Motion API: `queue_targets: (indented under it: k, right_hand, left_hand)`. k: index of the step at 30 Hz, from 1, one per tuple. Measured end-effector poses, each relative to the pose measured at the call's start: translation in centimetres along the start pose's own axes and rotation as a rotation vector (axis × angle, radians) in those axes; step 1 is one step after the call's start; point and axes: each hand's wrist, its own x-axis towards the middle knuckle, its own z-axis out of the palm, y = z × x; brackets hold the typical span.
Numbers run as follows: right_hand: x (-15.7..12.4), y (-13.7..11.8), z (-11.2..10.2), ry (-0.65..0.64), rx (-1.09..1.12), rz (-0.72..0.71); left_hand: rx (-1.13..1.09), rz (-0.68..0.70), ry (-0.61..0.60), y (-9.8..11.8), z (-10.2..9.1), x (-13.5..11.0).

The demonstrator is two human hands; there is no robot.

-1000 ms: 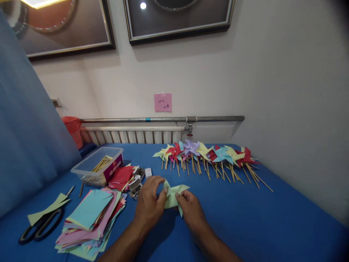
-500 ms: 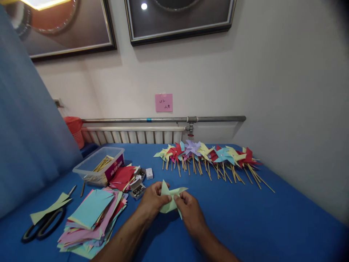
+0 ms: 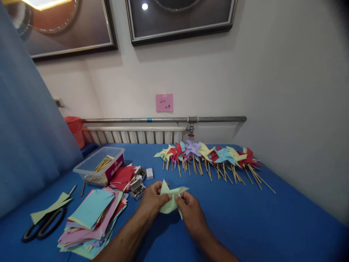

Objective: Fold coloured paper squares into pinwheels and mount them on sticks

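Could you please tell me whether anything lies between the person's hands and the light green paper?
Nothing visible does: the left hand and the right hand both grip the green paper directly, over the blue table.

Illegible handwriting on the pink wall note (image 3: 164,102); box label (image 3: 116,168) likewise.

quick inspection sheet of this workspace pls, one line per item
surface: blue-covered table.
job's things: green folded paper held just above the table; row of finished pinwheels on sticks towards the far edge.
clutter: paper stack, scissors, clear tub with sticks, red sheets, small open boxes.
grips: left hand and right hand both pinch the green folded paper.
cables: nothing seen.
surroundings: radiator, pipe, pink note, framed pictures, blue curtain at left.
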Motion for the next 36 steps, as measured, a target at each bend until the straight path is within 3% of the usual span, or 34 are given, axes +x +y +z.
queue_targets:
  k: [6,16,36]
  right_hand:
    - [0.0,-0.5,0.0,0.020,-0.007,0.005]
    - [-0.2,0.0,0.1,0.014,-0.045,-0.003]
    - [0.3,0.8,0.0,-0.024,0.056,0.059]
  left_hand:
    - [-0.066,-0.048,-0.018,1.2,0.0,-0.7]
    - [0.027,-0.018,-0.012,-0.6,0.0,0.3]
    - [0.081,-0.041,-0.017,1.4,0.6,-0.9]
